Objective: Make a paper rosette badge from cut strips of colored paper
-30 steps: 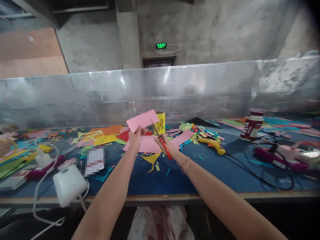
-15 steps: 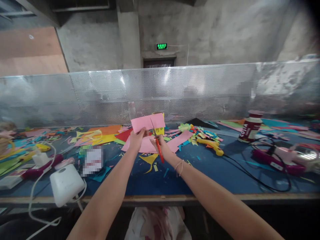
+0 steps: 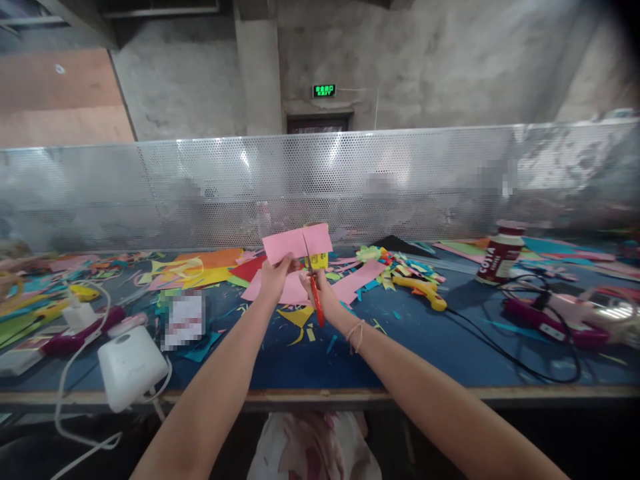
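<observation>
My left hand (image 3: 278, 272) pinches the lower edge of a pink sheet of paper (image 3: 283, 245), held up above the table. In my right hand (image 3: 324, 292) is a pair of scissors (image 3: 318, 303) with red handles, its blades pointing up and lying at the middle of the sheet. Behind the sheet stands a yellow box (image 3: 317, 261), partly covered by it. Larger pink paper (image 3: 357, 283) lies on the table beneath my hands. A curved yellow scrap (image 3: 297, 320) lies just in front of them.
A yellow glue gun (image 3: 423, 293) with a black cable rests to the right, beside a heap of coloured paper pieces (image 3: 400, 263). Further right stands a dark-red and white bottle (image 3: 500, 255). At left are a white device (image 3: 133, 367) and a purple power strip (image 3: 85, 337). A perforated metal screen (image 3: 215, 193) borders the back.
The pink sheet and both hands have shifted very slightly. The scissors look a little more upright, their handles closer together, with the blades still at the sheet.
</observation>
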Motion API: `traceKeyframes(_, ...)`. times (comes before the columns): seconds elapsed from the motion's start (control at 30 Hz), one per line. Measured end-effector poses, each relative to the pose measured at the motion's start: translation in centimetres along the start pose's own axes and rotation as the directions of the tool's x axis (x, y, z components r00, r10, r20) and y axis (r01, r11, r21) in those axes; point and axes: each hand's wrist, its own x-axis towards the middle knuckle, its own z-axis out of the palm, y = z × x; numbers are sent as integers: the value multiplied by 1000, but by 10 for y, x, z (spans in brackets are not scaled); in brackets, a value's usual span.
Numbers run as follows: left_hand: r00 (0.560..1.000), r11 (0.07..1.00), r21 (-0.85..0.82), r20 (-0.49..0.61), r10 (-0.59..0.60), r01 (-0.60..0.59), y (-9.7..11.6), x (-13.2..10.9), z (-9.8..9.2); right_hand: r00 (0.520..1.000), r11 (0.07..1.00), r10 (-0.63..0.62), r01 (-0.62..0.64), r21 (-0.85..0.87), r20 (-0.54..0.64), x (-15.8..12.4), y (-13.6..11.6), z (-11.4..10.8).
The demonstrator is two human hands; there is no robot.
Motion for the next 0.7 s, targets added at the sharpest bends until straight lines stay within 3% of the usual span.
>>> traceKeyframes(0.7, 1000, 1000, 25, 8, 13, -13, -3, 3, -2, 1000, 999, -4, 3, -34, -9, 0, 5, 0)
